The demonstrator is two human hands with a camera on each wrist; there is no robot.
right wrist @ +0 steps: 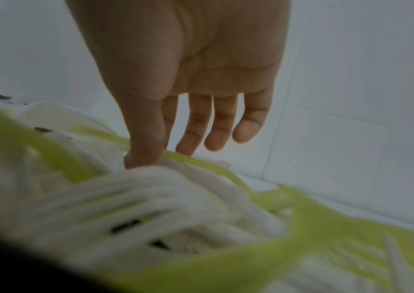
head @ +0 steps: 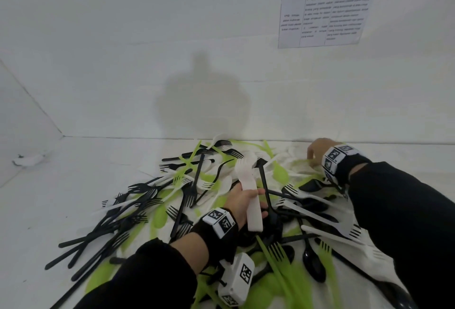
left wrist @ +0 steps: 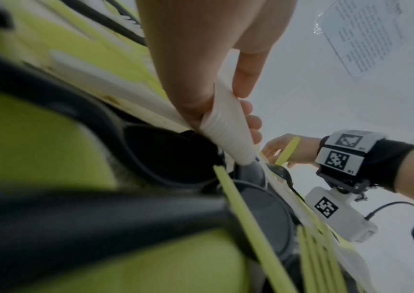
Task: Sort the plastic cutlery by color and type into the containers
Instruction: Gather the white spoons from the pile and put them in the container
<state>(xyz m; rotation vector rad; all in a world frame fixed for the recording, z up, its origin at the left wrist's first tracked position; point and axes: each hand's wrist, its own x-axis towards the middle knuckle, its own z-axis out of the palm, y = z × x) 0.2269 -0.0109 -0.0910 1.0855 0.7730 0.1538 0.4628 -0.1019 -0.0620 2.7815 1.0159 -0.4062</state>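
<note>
A big heap of black, green and white plastic cutlery (head: 216,200) covers the white table. My left hand (head: 242,201) grips a stack of white forks (head: 248,190) by their handles, tines pointing up and away; the left wrist view shows the fingers curled round the white forks (left wrist: 225,126). My right hand (head: 317,151) reaches into the white and green pieces at the far right of the heap. In the right wrist view the right hand (right wrist: 175,142) has straight, spread fingers, the thumb tip touching white cutlery (right wrist: 155,190). No containers are in view.
A white wall (head: 123,62) rises just behind the heap, with a printed sheet (head: 325,10) taped on it at the upper right. A side wall (head: 22,116) closes the left. Bare table surface (head: 73,173) lies to the left of the heap.
</note>
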